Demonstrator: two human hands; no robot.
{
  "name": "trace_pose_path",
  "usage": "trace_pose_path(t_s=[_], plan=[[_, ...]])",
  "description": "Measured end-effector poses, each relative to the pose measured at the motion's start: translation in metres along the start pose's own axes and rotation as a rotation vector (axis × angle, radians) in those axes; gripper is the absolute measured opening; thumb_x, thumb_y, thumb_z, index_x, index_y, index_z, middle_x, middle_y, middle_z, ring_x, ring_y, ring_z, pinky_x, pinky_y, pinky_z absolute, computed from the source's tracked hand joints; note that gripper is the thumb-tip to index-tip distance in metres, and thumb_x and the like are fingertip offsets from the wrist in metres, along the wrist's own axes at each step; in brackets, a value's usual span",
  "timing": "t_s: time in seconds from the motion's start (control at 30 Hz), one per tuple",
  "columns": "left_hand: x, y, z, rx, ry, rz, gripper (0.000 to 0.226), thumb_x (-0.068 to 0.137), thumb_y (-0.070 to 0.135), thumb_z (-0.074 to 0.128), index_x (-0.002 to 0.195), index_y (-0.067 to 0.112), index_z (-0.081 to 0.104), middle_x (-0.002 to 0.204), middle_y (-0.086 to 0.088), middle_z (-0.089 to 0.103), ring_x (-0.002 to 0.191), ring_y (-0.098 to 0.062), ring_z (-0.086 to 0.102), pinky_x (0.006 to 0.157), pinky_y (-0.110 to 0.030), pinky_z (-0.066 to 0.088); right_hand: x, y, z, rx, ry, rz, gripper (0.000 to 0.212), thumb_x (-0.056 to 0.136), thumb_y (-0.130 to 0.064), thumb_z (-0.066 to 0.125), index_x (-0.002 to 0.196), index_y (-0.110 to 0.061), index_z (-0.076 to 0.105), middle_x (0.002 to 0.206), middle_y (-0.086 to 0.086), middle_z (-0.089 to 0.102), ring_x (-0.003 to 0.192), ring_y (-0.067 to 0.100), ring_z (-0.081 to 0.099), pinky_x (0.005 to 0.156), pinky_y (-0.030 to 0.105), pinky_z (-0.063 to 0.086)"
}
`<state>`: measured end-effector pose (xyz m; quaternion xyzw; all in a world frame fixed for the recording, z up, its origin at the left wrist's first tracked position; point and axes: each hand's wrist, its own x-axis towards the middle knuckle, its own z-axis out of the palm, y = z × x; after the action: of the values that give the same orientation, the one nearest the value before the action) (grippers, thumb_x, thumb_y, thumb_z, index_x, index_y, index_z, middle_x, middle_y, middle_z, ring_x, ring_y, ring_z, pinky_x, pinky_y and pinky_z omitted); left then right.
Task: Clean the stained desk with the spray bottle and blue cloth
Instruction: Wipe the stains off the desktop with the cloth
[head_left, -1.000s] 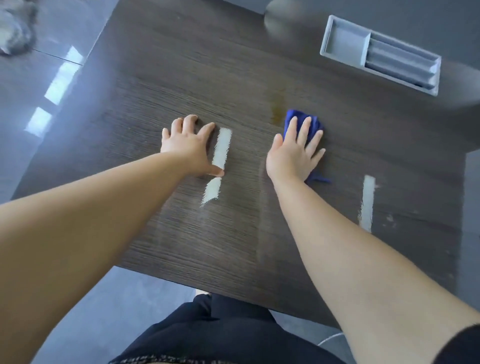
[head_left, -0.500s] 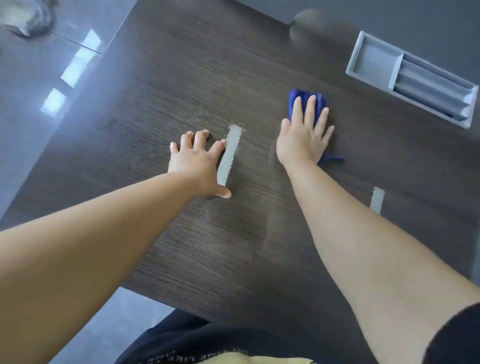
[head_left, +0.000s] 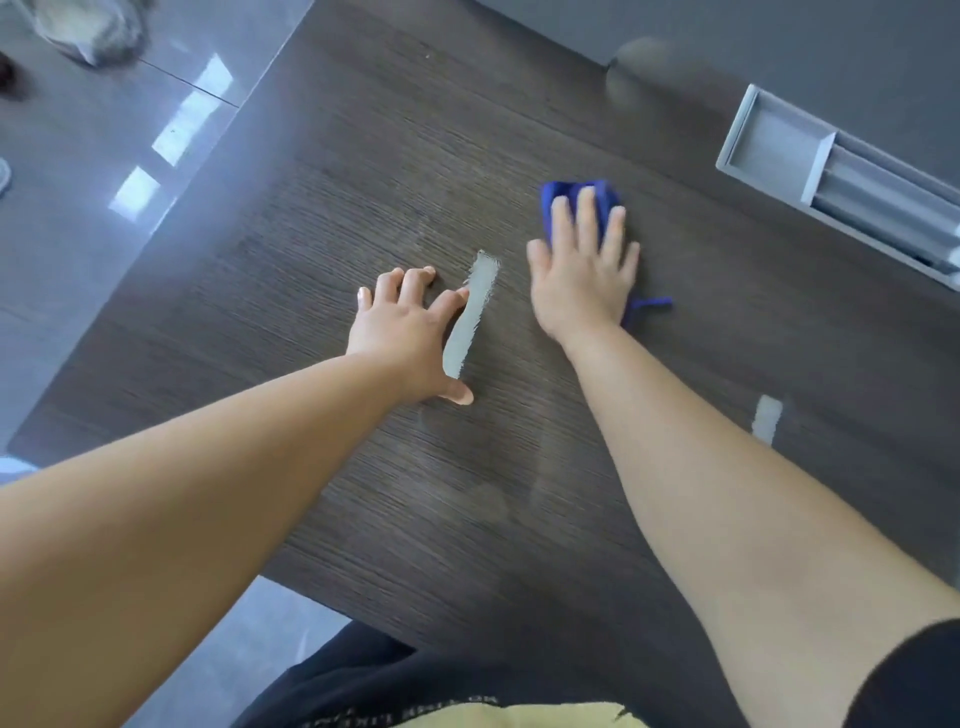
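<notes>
the dark wood desk (head_left: 519, 104) shows no stain. the right hand (head_left: 582, 275) presses the blue cloth (head_left: 576, 195) with flat fingers, the left hand (head_left: 410, 332) rests spread. press evenly, wipe slowly.

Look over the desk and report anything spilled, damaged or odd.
Two pale streaks mark the dark desk: the long streak beside the left hand, the short streak further right. Glare or residue, I cannot tell. Nothing looks damaged.

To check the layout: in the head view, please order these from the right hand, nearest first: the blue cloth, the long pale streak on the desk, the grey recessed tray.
1. Blue cloth, under the right hand.
2. Long pale streak, just to its left.
3. Grey recessed tray, at the far right.
</notes>
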<state>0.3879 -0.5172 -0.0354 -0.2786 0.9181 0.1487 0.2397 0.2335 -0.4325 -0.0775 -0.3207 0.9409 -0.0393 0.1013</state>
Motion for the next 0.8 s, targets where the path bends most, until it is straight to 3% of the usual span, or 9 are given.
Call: trace_pose_path(t_s=[0.13,0.2,0.27,0.37,0.43,0.53,0.67,0.73,0.8], plan=[[-0.015,-0.011,0.007,-0.191,0.141,-0.004,0.104,0.056,0.061,0.078,0.143,0.034,0.027,0.149,-0.001,0.020,0.137,-0.026,0.012,0.110,-0.041,0.027,-0.046,0.006,0.011,-0.059,-0.054,-0.570,0.053,0.097,-0.044,0.028,0.147,-0.026,0.029,0.157,0.000,0.020,0.144,0.032,0.016,0.113,0.054,0.017],[-0.026,-0.021,0.012,-0.244,0.193,-0.045,0.103,0.056,0.065,0.076,0.142,0.031,0.030,0.146,0.000,0.022,0.136,-0.025,0.012,0.108,-0.038,0.029,-0.050,0.036,0.009,-0.083,-0.046,-0.696,0.050,0.095,-0.039,0.030,0.142,-0.025,0.039,0.153,0.000,0.031,0.140,0.033,0.027,0.109,0.056,0.023],[-0.035,-0.034,0.018,-0.181,0.203,-0.102,0.110,0.052,0.071,0.073,0.143,0.029,0.028,0.146,-0.002,0.021,0.136,-0.027,0.011,0.113,-0.037,0.019,-0.030,0.050,0.004,-0.087,-0.043,-0.614,0.049,0.096,-0.037,0.030,0.143,-0.025,0.038,0.154,0.000,0.030,0.140,0.033,0.026,0.109,0.060,0.023],[-0.042,-0.050,0.023,-0.136,0.167,-0.215,0.123,0.047,0.077,0.070,0.147,0.029,0.017,0.150,-0.004,0.014,0.140,-0.030,0.005,0.117,-0.042,0.009,0.006,0.020,0.000,-0.058,-0.001,-0.256,0.050,0.100,-0.036,0.029,0.149,-0.028,0.023,0.159,-0.003,0.012,0.145,0.029,0.009,0.114,0.054,0.010],[-0.045,-0.057,0.026,-0.128,0.140,-0.277,0.129,0.045,0.079,0.069,0.149,0.032,0.008,0.154,-0.005,0.005,0.143,-0.031,-0.003,0.117,-0.047,0.003,0.020,-0.018,0.003,-0.023,0.025,-0.113,0.052,0.101,-0.040,0.027,0.150,-0.029,0.016,0.160,-0.004,0.006,0.146,0.028,0.002,0.115,0.052,0.005],[-0.046,-0.061,0.029,-0.127,0.094,-0.314,0.132,0.045,0.081,0.067,0.149,0.032,0.002,0.155,-0.005,0.000,0.144,-0.029,-0.006,0.117,-0.048,0.001,0.004,-0.059,0.011,0.000,0.011,-0.266,0.054,0.099,-0.042,0.029,0.149,-0.027,0.020,0.159,-0.002,0.010,0.145,0.030,0.005,0.114,0.053,0.007],[-0.040,-0.062,0.027,-0.106,0.066,-0.324,0.133,0.044,0.082,0.067,0.149,0.031,0.004,0.155,-0.005,0.002,0.143,-0.030,-0.003,0.117,-0.048,0.005,-0.030,-0.028,0.017,-0.095,-0.056,-0.831,0.052,0.095,-0.042,0.030,0.143,-0.025,0.039,0.153,0.000,0.031,0.140,0.033,0.026,0.110,0.055,0.021],[-0.039,-0.063,0.026,-0.100,0.061,-0.320,0.134,0.042,0.082,0.067,0.149,0.030,0.004,0.155,-0.005,0.003,0.143,-0.031,-0.002,0.116,-0.049,0.006,-0.010,-0.003,0.009,-0.125,-0.057,-0.833,0.051,0.095,-0.042,0.029,0.143,-0.026,0.039,0.153,-0.001,0.031,0.141,0.032,0.026,0.109,0.057,0.020],[-0.038,-0.061,0.024,-0.078,0.044,-0.318,0.135,0.041,0.082,0.067,0.149,0.029,0.005,0.155,-0.006,0.004,0.142,-0.032,-0.001,0.116,-0.050,0.008,0.019,0.004,0.003,-0.119,-0.052,-0.607,0.051,0.097,-0.040,0.028,0.146,-0.028,0.030,0.157,-0.004,0.020,0.144,0.030,0.016,0.113,0.058,0.015]])
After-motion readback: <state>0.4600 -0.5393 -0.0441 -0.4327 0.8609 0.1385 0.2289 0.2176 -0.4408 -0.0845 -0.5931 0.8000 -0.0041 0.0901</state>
